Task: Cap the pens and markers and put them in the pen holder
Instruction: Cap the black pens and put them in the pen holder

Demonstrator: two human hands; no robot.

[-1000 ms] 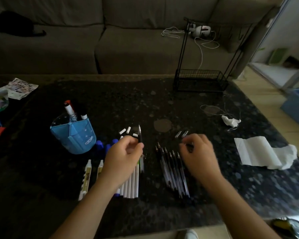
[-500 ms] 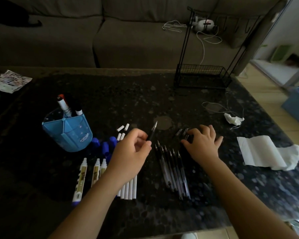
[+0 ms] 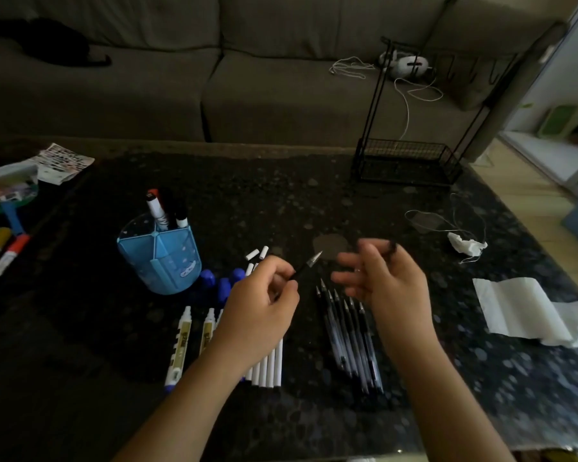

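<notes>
My left hand [image 3: 261, 305] grips an uncapped black pen [image 3: 306, 266] by its barrel, silver tip pointing up and to the right. My right hand [image 3: 386, 281] hovers just right of that tip, blurred, fingers pinching a small black pen cap [image 3: 392, 245]. Below it, several uncapped black pens [image 3: 351, 335] lie in a row on the dark table. Several white pens [image 3: 271, 365] are partly hidden under my left wrist, with two yellow-labelled markers [image 3: 181, 345] beside them. Loose white caps [image 3: 257, 253] and blue caps [image 3: 224, 285] lie by the blue pen holder [image 3: 161, 261], which holds capped markers [image 3: 156, 208].
A black wire rack [image 3: 407, 161] stands at the back right. White tissue [image 3: 528, 311] and a crumpled scrap with a cord [image 3: 464, 245] lie on the right. More markers [image 3: 0, 258] and packets sit at the left edge. A sofa runs behind the table.
My right hand has lifted off the table from the caps and come toward the pen tip with a dark cap. My left hand keeps the pen, now tilted more to the right.
</notes>
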